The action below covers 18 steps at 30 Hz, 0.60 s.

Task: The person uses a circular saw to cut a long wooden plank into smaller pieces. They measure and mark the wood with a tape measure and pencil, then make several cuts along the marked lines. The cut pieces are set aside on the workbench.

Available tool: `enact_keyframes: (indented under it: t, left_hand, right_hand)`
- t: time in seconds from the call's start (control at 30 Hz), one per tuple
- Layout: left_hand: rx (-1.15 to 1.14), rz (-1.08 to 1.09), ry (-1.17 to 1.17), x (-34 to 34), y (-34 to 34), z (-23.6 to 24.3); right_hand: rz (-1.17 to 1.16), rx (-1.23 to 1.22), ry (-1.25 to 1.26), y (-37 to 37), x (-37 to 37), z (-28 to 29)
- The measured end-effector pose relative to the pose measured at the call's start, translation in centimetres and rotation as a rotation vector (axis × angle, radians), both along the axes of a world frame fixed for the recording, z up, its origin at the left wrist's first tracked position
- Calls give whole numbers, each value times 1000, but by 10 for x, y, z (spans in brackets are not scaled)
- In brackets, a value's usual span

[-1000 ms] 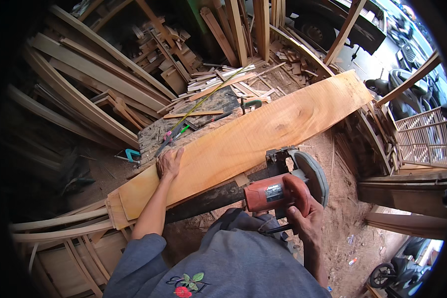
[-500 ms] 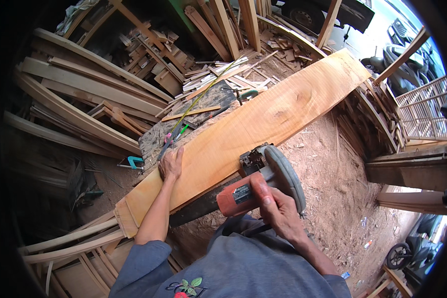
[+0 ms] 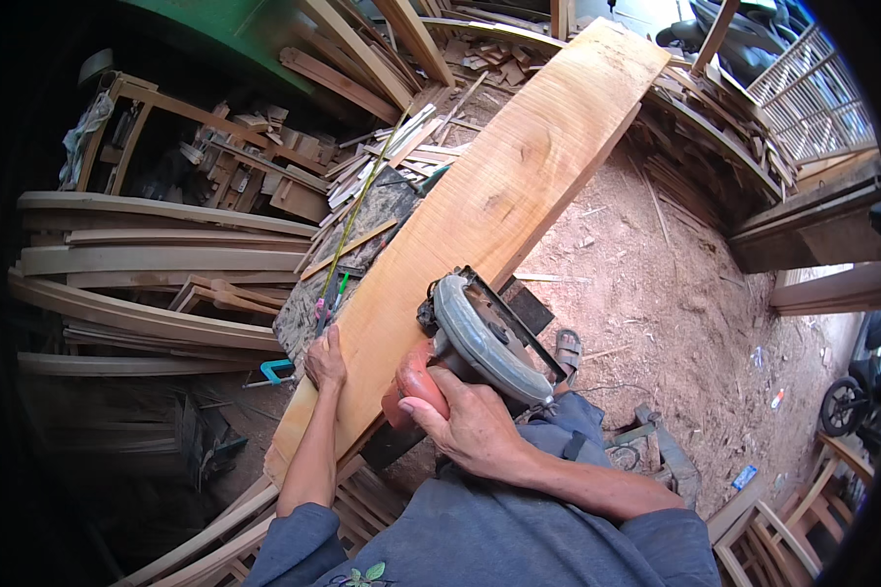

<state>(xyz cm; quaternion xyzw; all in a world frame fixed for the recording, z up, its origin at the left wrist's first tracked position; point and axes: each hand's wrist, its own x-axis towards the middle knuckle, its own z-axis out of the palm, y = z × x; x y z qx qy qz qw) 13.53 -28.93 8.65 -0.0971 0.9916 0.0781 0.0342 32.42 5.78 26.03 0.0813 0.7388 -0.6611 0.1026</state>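
A long, thick wooden board (image 3: 529, 157) slants from the lower left to the far right, with two knots in its face. My left hand (image 3: 325, 362) grips its left edge near the close end, the fingers partly hidden over the side. My right hand (image 3: 475, 426) is wrapped around the red handle of a circular saw (image 3: 489, 342). The saw is tilted at the board's right edge, its grey guard and base plate showing; whether the blade touches wood I cannot tell. Beside my left hand lie a green-and-pink item and a yellow tape measure (image 3: 367, 181) on the dark worktop (image 3: 294, 328).
Stacked planks (image 3: 166, 259) fill the left side, with a teal clamp (image 3: 276, 370) near the worktop. Wood strips (image 3: 392, 147) lie beyond. Sawdust covers the floor (image 3: 646, 293) at right, where my sandaled foot (image 3: 568, 347) shows. Wooden frames (image 3: 773, 548) stand at lower right.
The view has turned, so the board looks steeper. My right hand has swung the saw round, bringing its guard and base plate into view. My left hand has shifted onto the board's edge.
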Motion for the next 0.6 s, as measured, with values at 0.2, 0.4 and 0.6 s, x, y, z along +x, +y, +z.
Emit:
enact_keyframes:
  t: [0.2, 0.4, 0.6]
  left_hand:
    - [22, 0, 54, -1, -5, -8]
    - [23, -29, 119, 0, -8, -13]
    - [46, -57, 154, 1, -6, -13]
  right_hand:
    - [4, 26, 12, 5, 5, 1]
    - [11, 16, -6, 9, 3, -1]
    - [69, 27, -55, 14, 0, 0]
